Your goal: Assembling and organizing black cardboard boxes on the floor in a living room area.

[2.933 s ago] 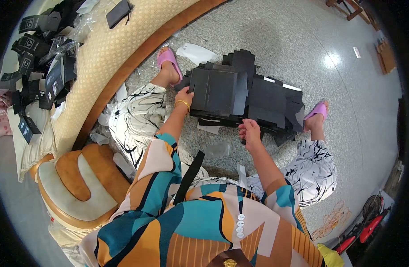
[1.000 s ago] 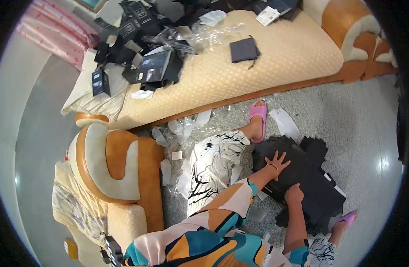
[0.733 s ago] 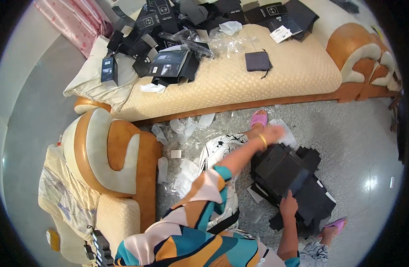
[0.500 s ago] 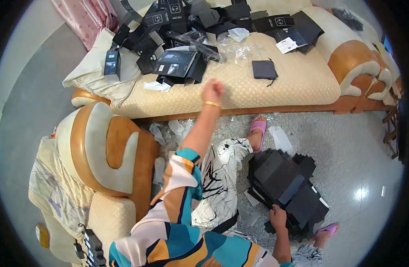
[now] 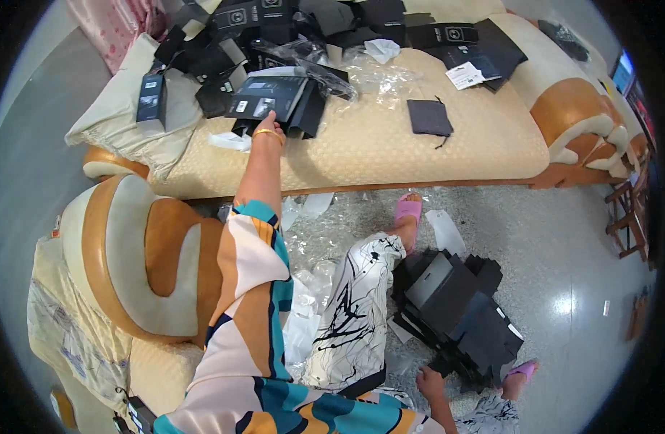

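My left hand [image 5: 269, 126] reaches to the sofa and grips the near edge of a black printed box [image 5: 269, 98]. Its thumb lies on the top; the other fingers are mostly hidden. The box sits before a heap of black cartons [image 5: 256, 22], with clear plastic wrap [image 5: 319, 69] draped beside it. Low by my right leg, my right hand [image 5: 431, 382] is curled next to the pile of flattened black boxes [image 5: 466, 307] on the floor. Whether anything is in its fingers is not visible.
A dark drawstring pouch [image 5: 429, 117] and a white-labelled black box [image 5: 466, 69] lie further right on the sofa seat [image 5: 376, 148]. To my left stands a rounded sofa arm [image 5: 122, 260]. Plastic scraps [image 5: 310, 282] litter the floor, and a wooden stool [image 5: 627, 217] stands far right.
My left hand has swung left from the seat's front edge onto the black box. My right hand has moved down toward me along the pile, and the flattened boxes have shifted, showing a grey panel.
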Available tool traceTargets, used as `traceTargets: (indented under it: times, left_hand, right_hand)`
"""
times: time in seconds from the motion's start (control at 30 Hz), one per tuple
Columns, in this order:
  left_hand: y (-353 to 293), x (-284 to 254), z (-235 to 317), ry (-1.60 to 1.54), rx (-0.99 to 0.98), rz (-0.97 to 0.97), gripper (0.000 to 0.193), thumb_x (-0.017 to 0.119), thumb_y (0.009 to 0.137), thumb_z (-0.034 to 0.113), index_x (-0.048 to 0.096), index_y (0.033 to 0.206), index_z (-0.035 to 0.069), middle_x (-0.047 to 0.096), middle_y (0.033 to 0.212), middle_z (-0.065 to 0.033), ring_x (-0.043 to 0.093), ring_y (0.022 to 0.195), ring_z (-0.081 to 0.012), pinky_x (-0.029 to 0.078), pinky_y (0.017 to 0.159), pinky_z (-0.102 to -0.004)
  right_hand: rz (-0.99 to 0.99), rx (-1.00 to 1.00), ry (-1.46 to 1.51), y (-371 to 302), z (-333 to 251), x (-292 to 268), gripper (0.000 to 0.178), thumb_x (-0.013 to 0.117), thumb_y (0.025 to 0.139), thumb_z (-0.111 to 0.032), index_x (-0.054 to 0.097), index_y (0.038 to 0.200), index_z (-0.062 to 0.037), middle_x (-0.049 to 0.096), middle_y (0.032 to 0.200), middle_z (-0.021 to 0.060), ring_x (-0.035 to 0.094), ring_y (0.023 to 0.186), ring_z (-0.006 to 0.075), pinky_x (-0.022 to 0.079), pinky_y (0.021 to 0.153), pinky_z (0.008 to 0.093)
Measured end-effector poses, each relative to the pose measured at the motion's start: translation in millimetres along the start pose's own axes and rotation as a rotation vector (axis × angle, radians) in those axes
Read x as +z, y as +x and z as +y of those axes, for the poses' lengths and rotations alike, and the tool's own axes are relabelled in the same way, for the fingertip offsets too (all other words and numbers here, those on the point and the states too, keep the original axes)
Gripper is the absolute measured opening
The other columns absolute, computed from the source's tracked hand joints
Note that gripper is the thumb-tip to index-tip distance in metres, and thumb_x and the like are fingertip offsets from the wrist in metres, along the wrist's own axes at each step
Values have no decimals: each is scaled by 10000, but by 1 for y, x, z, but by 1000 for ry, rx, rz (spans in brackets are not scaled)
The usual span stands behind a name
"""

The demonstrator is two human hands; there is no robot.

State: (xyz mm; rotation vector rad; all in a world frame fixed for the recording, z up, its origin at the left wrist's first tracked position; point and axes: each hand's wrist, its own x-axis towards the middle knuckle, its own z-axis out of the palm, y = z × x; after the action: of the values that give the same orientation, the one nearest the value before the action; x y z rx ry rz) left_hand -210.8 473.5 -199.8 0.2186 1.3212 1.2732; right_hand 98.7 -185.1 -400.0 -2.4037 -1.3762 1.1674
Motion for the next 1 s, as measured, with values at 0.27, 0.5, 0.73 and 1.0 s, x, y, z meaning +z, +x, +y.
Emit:
traceTargets:
  times: [0.27, 0.5, 0.73, 1.0]
  left_hand:
    - [-54, -17, 7, -221, 179, -237, 303, 609, 811, 242, 412, 597, 158, 327, 473, 62, 268, 366, -73, 199, 342, -215]
    - [-197, -68, -101, -83, 150, -879, 250, 493, 868, 186, 404, 637, 148, 327, 491, 66, 308, 393, -49, 232, 365, -204]
    - [-380, -92, -274, 215, -255, -1092, 210, 568, 846, 212, 470, 683, 121, 363, 527, 68, 305, 421, -31, 216, 386, -193]
    - [-441, -147, -324, 591, -145, -1282, 262, 557, 850, 244, 464, 649, 104, 416, 505, 39, 356, 422, -43, 250, 383, -204]
  right_hand:
    - [36, -7, -131, -3, -14, -7, 273, 552, 710, -171, 624, 955, -73, 614, 804, 198, 600, 758, 343, 482, 707, 424]
    - [100, -99, 279, -2, -20, -28, 237, 538, 747, -138, 614, 939, -23, 614, 687, 148, 613, 606, 221, 488, 593, 322]
    - [299, -323, 1153, -45, -97, -154, 402, 452, 880, -325, 475, 1154, -32, 574, 930, 72, 547, 747, 133, 436, 605, 256]
    - [672, -483, 1713, -117, -100, -176, 398, 333, 925, -371, 461, 1164, -80, 536, 1130, 51, 524, 1005, 181, 382, 871, 314]
